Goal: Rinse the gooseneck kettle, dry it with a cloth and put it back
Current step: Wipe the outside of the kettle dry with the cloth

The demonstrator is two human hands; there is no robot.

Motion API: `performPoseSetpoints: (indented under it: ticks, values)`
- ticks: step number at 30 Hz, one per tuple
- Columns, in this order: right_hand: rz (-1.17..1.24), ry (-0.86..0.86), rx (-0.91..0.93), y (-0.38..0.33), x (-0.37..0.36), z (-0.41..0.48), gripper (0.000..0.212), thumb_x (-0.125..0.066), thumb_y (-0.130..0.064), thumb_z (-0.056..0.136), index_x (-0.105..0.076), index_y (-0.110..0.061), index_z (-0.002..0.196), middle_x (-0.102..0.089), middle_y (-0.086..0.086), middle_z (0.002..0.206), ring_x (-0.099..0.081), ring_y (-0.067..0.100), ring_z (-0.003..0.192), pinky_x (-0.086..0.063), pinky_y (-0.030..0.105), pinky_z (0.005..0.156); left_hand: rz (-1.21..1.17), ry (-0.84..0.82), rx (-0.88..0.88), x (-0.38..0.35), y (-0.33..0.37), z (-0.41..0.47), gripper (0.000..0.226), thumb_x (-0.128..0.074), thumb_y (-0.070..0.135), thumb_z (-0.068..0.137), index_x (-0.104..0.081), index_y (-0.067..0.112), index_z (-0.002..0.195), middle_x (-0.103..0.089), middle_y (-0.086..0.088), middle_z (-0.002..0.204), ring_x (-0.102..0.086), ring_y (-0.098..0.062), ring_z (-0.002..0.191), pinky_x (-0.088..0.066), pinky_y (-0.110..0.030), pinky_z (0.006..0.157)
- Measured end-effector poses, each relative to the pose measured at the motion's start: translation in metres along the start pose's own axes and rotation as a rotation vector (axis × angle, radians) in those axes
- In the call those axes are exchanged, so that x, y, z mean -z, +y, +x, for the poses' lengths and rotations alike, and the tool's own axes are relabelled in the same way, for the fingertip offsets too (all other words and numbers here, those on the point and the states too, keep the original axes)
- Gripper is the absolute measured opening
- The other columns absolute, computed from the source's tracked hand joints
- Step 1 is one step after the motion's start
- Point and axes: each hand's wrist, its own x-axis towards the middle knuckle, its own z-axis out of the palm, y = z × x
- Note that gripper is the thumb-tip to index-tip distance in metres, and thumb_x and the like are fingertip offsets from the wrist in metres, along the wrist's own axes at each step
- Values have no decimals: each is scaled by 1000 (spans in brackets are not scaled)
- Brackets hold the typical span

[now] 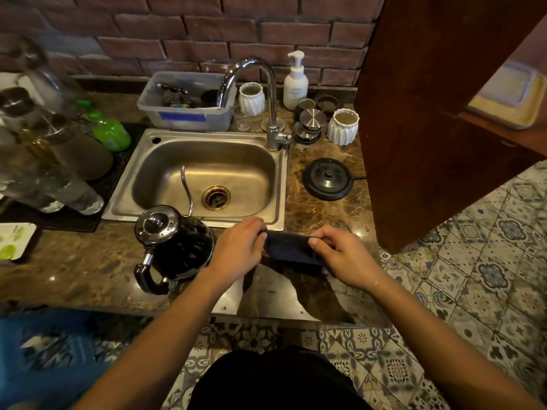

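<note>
A black gooseneck kettle (174,244) with a shiny lid stands upright on the counter in front of the steel sink (207,176). Its thin spout rises over the sink's front rim and its handle points toward me. Just right of the kettle, a dark blue cloth (291,247) is stretched between my hands above the counter. My left hand (239,247) pinches the cloth's left end. My right hand (340,253) pinches the right end. The kettle's round black base (328,179) sits empty on the counter right of the sink.
A chrome tap (266,93) arches over the sink's back. Behind it stand a plastic tub (183,99), two white ribbed cups, a soap pump bottle (296,81) and metal lids. Glassware and a green bottle (109,128) crowd the left mat. A wooden cabinet (429,113) borders the counter's right.
</note>
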Motion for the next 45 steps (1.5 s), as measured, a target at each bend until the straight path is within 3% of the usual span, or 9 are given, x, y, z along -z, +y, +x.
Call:
performPoseSetpoints:
  ticks: [8,15,21,26,32,35,37,40,45]
  values:
    - [166,41,19,-54,-22,19,11,-59,-30,98,-66,-27,90,-69,-4,74,-64,10,69,-47,32,64,114,-78,-64,62,-35,35,17,-58,29,99,-67,23,112,-66,4,120,-63,-19,108,-48,-31,80]
    - [265,139,-14,-101,-60,45,14,-60,-27,98,-65,-23,86,-56,-19,59,-50,-1,59,-41,25,61,98,-111,-30,106,-73,41,30,-60,27,98,-67,17,125,-68,-2,128,-62,-25,119,-52,-45,98]
    - [317,167,-75,-140,-104,61,12,-59,-25,98,-68,-20,93,-66,-2,82,-63,14,81,-51,34,76,65,-51,3,126,-123,15,19,-63,24,97,-73,18,112,-74,-2,112,-67,-24,104,-48,-33,83]
    - [360,140,-143,-163,-147,64,13,-60,-22,97,-67,-23,86,-67,-10,87,-63,8,85,-49,33,81,-48,-59,112,131,-152,8,25,-55,19,101,-73,13,117,-75,-9,116,-66,-30,110,-50,-42,96]
    - [426,14,-176,-167,-195,60,12,-61,-21,96,-68,-21,86,-60,-5,138,-57,12,123,-43,39,107,-138,-37,103,125,-155,2,26,-49,22,104,-71,21,118,-74,-1,115,-65,-24,110,-45,-50,100]
    - [642,33,-230,-161,-207,60,21,-56,-29,99,-72,-16,100,-65,-10,122,-63,4,108,-52,26,89,-125,-67,106,122,-153,9,29,-45,25,105,-70,23,119,-73,0,116,-64,-25,110,-43,-47,99]
    - [775,101,-256,-153,-212,62,24,-53,-24,102,-72,-10,104,-68,-6,122,-65,10,112,-58,29,83,-90,-76,123,119,-150,13,30,-41,29,106,-70,24,113,-74,1,111,-65,-24,108,-38,-43,96]
    - [655,204,-180,-143,-215,69,23,-55,-16,101,-66,-17,121,-70,4,116,-67,18,109,-59,35,84,-42,-110,153,113,-145,18,37,-32,38,106,-67,27,102,-73,4,102,-65,-23,100,-36,-45,96]
    - [315,265,-86,-132,-234,91,27,-49,-26,100,-59,-35,124,-59,-9,119,-55,0,110,-49,36,98,-132,-32,206,107,-137,21,42,-29,43,108,-57,30,80,-62,10,77,-60,-14,82,-39,-48,98]
